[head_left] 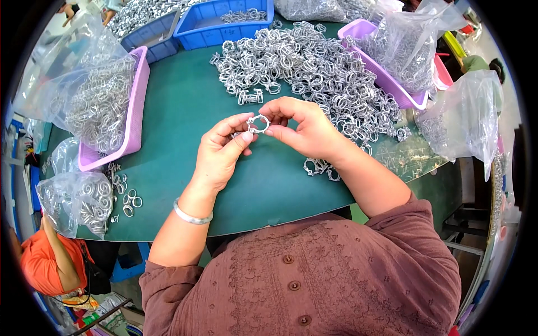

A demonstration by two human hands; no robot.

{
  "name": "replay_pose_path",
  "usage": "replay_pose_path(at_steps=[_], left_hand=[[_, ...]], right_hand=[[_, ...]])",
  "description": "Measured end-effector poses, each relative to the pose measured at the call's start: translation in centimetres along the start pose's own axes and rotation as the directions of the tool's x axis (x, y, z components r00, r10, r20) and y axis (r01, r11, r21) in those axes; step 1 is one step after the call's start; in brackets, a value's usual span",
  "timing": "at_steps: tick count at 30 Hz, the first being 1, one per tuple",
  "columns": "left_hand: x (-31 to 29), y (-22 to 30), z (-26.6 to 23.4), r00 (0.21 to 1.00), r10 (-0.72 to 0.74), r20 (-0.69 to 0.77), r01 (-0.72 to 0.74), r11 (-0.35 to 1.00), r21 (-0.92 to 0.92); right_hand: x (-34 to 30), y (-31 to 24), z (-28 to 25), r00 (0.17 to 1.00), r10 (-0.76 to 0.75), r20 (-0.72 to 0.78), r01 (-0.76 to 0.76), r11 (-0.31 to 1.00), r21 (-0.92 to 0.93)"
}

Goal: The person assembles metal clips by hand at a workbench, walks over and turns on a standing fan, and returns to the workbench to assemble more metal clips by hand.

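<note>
Over the green table, a small silver hose clamp (pixel 251 124) is held upright between my two hands, its round opening turned toward me. My left hand (pixel 219 147) pinches its left side, at the lug end, between thumb and fingers. More silver metal shows among the left fingers, too covered to make out fully. On the ring's right side, the thumb and forefinger of my right hand (pixel 305 130) are closed on the rim. A big heap of similar clamps (pixel 291 61) lies just beyond, spreading right behind my right forearm. A few loose clamps (pixel 250 97) sit at its near edge.
Purple trays stand left (pixel 140 106) and right (pixel 386 84), holding plastic bags of metal parts. Blue bins (pixel 193 38) are at the back. Bagged rings (pixel 92 196) and loose rings lie front left. A person in orange (pixel 50 263) is at the lower left.
</note>
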State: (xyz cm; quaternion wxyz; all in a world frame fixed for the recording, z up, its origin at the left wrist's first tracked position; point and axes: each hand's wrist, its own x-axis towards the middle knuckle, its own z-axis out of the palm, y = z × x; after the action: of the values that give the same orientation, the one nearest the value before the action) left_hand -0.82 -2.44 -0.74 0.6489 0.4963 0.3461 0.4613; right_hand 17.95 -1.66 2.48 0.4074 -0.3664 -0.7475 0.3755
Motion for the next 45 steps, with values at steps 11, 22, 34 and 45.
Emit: replay_pose_path(at_steps=[11, 22, 34, 45], left_hand=[[0.0, 0.1, 0.2, 0.999, -0.038, 0.005, 0.038, 0.999, 0.013], [0.0, 0.0, -0.1, 0.987, -0.149, 0.066, 0.155, 0.984, -0.093], [0.5, 0.4, -1.7, 0.973, -0.049, 0.226, 0.186, 0.749, -0.636], [0.4, 0.1, -1.4, 0.978, -0.122, 0.170, 0.200, 0.783, -0.589]], right_hand=[[0.0, 0.0, 0.0, 0.999, -0.052, -0.015, 0.052, 0.998, 0.019], [-0.2, 0.4, 0.2, 0.997, -0.068, -0.044, 0.068, 0.998, 0.000], [0.5, 1.9, -2.2, 0.975, -0.194, -0.110, 0.084, 0.776, -0.626], [-0.1, 2.4, -1.8, 0.998, -0.056, 0.022, 0.040, 0.348, -0.937]])
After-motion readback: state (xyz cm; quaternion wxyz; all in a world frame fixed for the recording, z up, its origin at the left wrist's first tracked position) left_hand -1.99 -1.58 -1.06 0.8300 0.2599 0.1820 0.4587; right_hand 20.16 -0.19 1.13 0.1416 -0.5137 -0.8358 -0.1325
